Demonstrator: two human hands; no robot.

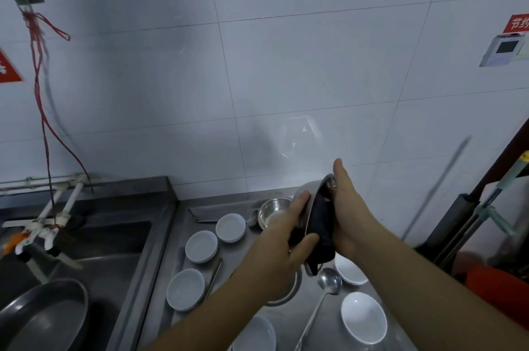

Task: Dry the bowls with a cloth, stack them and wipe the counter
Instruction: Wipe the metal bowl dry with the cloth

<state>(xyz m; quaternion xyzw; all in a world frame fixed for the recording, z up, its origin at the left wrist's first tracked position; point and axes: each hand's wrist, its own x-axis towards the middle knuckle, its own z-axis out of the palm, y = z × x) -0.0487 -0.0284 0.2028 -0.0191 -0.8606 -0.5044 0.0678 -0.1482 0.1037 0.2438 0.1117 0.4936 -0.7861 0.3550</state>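
Note:
A steel bowl (310, 188) is held up on edge above the steel counter (329, 322). My left hand (282, 244) grips its near rim, fingers on the outside and thumb at the inside. My right hand (347, 207) presses a dark cloth (320, 231) into the bowl, fingers straight along the rim. A second steel bowl (273, 211) stands on the counter behind. Several white bowls lie around, among them one (230, 227) at the back, one (201, 246) left of it, and one (363, 317) at the front right.
A steel ladle (329, 282) lies on the counter among the bowls. A sink (86, 250) with a tap (43, 224) and a dark pan (43, 316) is at the left. Mop handles (472, 224) and a red bucket (498, 290) stand at the right.

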